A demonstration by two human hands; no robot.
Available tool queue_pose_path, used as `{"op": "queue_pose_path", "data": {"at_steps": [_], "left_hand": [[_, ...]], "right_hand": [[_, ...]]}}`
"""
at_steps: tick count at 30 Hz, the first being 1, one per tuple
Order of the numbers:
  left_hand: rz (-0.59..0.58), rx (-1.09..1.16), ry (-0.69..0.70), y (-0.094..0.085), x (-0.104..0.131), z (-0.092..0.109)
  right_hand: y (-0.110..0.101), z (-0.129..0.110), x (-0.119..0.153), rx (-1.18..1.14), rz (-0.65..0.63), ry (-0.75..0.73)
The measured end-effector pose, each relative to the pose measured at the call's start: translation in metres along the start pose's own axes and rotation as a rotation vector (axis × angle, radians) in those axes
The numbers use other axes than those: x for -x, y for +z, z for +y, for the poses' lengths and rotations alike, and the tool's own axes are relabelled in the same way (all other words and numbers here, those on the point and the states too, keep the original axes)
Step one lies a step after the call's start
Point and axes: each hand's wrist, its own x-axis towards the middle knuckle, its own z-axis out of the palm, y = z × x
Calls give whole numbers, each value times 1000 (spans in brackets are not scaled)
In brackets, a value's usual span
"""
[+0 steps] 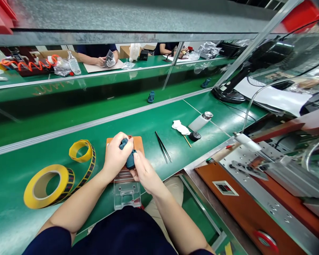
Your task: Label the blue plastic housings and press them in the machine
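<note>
A small dark teal molded part, with a ribbed lower section, is held between both hands. My left hand is closed around its upper left side. The thumb and fingers of my right hand pinch its lower right end. Some of the part is hidden by my fingers. Beneath the hands lies an orange-brown fixture board, with a clear acrylic piece at its near end. Black tweezers rest on the green bench to the right of my hands.
Left of the board sit a large yellow tape roll and its smaller coil. To the right are a pump bottle, a black cap and a metal machine. Similar teal parts lie on the conveyor. Co-workers sit beyond.
</note>
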Motion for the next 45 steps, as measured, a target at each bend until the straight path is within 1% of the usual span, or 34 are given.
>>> {"op": "queue_pose_path", "data": {"at_steps": [3, 5, 7, 9, 12, 16, 18, 20, 25, 27, 31, 33, 35, 37, 40, 42, 45], "left_hand": [[30, -34, 90, 0, 1, -1], [33, 12, 89, 0, -1, -4], [20, 123, 56, 1, -4, -7], [-21, 272, 21, 2, -7, -10], [-102, 501, -54, 5, -8, -12], [-181, 722, -221, 11, -4, -11], [-225, 793, -289, 13, 0, -9], [-269, 841, -328, 13, 3, -7], [-413, 906, -358, 14, 13, 3], [-409, 918, -358, 17, 16, 6], [-287, 924, -378, 25, 22, 9], [-244, 918, -401, 27, 23, 9], [-216, 906, -424, 28, 22, 9], [-204, 897, -434, 26, 21, 9], [-257, 898, -451, 22, 21, 9], [-294, 895, -459, 20, 22, 10], [-311, 878, -447, 21, 27, 10]], "right_hand": [[-3, -2, -3, 75, 33, -68], [-5, -5, -4, 147, 66, -129], [-7, -9, -3, 198, 75, -186], [-10, -12, -1, 218, 88, -235], [-15, -12, 2, 294, 201, -323], [-23, -10, 4, 477, 353, -448], [-26, -10, 6, 545, 404, -498], [-28, -12, 7, 600, 443, -541], [-34, -13, 11, 703, 496, -609], [-34, -10, 12, 755, 506, -653], [-30, 3, 11, 931, 518, -778], [-27, 11, 10, 984, 525, -828], [-24, 15, 9, 960, 532, -849], [-23, 15, 9, 861, 551, -812], [-24, 9, 10, 580, 555, -623], [-26, 5, 12, 366, 512, -508], [-30, 1, 17, 168, 465, -444]]}}
